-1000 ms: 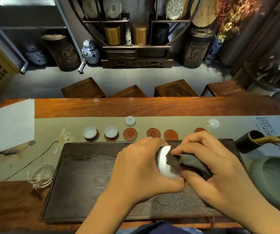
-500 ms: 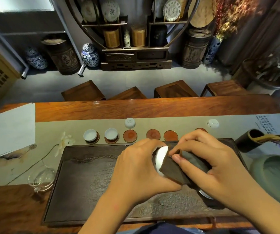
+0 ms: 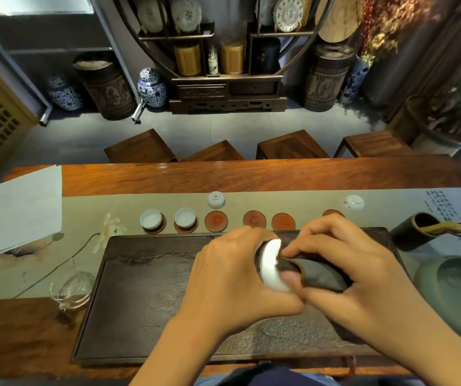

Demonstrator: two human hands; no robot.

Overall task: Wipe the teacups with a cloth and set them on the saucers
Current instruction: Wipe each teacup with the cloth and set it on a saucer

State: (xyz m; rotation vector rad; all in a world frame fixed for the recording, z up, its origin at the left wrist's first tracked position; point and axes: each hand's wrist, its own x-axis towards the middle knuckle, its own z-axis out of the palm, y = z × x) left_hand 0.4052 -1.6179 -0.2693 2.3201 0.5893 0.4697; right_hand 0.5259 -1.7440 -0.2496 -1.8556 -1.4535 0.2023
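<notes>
White teacup [image 3: 272, 264] gripped in left hand [image 3: 233, 270], right hand [image 3: 343, 270] pinching brown cloth [image 3: 318, 274]

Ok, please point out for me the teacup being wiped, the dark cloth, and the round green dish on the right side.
teacup [image 3: 271, 263]: head view, white outer wall between the two hands.
dark cloth [image 3: 320, 274]: head view, middle of the fold under the right hand's fingers.
green dish [image 3: 457, 291]: head view, bare inner surface.

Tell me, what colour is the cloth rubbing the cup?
Dark brown. The cloth shows best in the head view, held against the white teacup.
</notes>
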